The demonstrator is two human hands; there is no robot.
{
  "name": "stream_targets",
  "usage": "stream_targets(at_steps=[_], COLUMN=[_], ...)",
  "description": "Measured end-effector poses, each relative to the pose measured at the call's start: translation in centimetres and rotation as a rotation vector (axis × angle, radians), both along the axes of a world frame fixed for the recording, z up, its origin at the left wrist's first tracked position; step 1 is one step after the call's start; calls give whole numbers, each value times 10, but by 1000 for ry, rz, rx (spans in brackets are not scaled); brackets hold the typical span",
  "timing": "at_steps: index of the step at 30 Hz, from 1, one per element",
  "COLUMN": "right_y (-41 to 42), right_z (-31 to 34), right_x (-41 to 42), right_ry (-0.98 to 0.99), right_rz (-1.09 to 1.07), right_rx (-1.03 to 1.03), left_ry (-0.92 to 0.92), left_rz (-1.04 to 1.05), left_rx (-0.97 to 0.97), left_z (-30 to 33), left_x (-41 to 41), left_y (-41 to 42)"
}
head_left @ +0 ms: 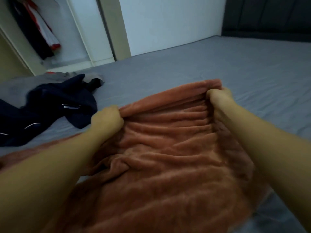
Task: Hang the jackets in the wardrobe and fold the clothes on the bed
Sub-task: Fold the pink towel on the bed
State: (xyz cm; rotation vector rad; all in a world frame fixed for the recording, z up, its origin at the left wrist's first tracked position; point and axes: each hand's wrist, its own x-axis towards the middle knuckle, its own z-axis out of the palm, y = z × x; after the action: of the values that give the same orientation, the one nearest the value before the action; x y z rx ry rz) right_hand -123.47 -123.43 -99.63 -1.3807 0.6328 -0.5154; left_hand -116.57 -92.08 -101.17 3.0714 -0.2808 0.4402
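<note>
Where grey bed (202, 68) meets white wall (168, 22) — open wardrobe (72, 31).

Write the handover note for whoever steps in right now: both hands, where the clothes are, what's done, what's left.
Left hand: grips the far edge of the orange fleece garment.
Right hand: grips the same edge, further right; the fabric is bunched in ridges between the hands.
The garment lies spread on the grey bed, not yet folded.
Dark navy clothes lie crumpled on the bed to the left, with a grey piece behind them; neither is folded.
In the open wardrobe, a dark jacket and a red-and-white one already hang.
Left: fold the orange garment, then the navy and grey clothes.
</note>
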Motion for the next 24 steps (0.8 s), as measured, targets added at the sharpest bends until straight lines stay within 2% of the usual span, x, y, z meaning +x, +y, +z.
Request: stream_targets(at_steps=[3, 5, 7, 8, 9, 11, 12, 13, 18, 21, 22, 24], right_y=[0, 10, 34, 48, 62, 76, 76, 73, 65, 70, 72, 75], right_z=[3, 0, -20, -39, -61, -101, -113, -118, -116, -108, -105, -99], right_x=[25, 33, 28, 23, 16, 5, 5, 8, 26, 9, 1, -21], right_ry=[139, 319, 373, 313, 257, 291, 335, 369, 457, 448, 457, 502], right_rz=[-173, -336, -379, -298, -129, 273, 382, 414, 407, 358, 330, 284], right_rx=[-196, -441, -756, -932, -1134, -1465, -1528, -1513, -1440, -1437, -1443, -1458], left_ry=[-171, -252, -326, -334, -300, -27, 147, 257, 353, 559, 584, 520], left_rz=[75, 148, 67, -43, -177, -322, -300, -245, -155, -207, -248, -321], left_rx=[-30, 92, 130, 93, 38, 30, 69, 76, 82, 21, 12, -60], left_z=[41, 59, 51, 34, 9, -49, -72, -89, -88, -86, -86, -87], left_x=[30, 47, 48, 43, 35, 10, 3, 2, 14, -27, -48, -88], left_y=[-5, -10, -17, -20, -22, -17, -11, -8, -17, -7, 1, 18])
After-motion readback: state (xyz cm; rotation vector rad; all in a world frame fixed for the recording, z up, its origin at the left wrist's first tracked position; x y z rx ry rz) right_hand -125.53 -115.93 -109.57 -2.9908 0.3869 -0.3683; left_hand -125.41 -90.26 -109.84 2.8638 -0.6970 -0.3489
